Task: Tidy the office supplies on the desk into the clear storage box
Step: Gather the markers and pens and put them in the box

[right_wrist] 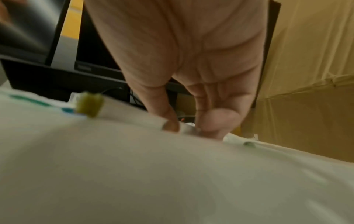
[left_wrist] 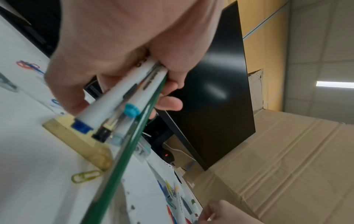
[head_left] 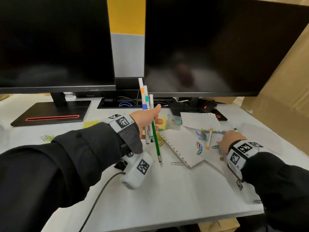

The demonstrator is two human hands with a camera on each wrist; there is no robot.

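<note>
My left hand [head_left: 148, 120] is raised over the desk and grips a bundle of white markers [head_left: 144, 96] with orange, teal and blue bands, plus a green pencil [head_left: 156, 145] that hangs below the fist. The left wrist view shows the fingers [left_wrist: 122, 45] curled round the markers [left_wrist: 118, 98] and pencil [left_wrist: 122, 159]. My right hand [head_left: 229, 139] is low on the perforated paper [head_left: 182, 146], thumb and finger [right_wrist: 170, 119] pinching a white green-tipped marker [head_left: 235, 129]. The small clear box [head_left: 173, 122] stands behind the paper. An orange-tipped marker [head_left: 209, 138] lies on the paper.
Coloured paper clips [head_left: 199, 146] are scattered on the paper, more lie at the left [head_left: 47, 138], and a silver one [head_left: 176, 163] is in front. Yellow sticky notes [head_left: 91, 123], two dark monitors [head_left: 50, 42] behind, and cardboard [head_left: 287, 89] on the right.
</note>
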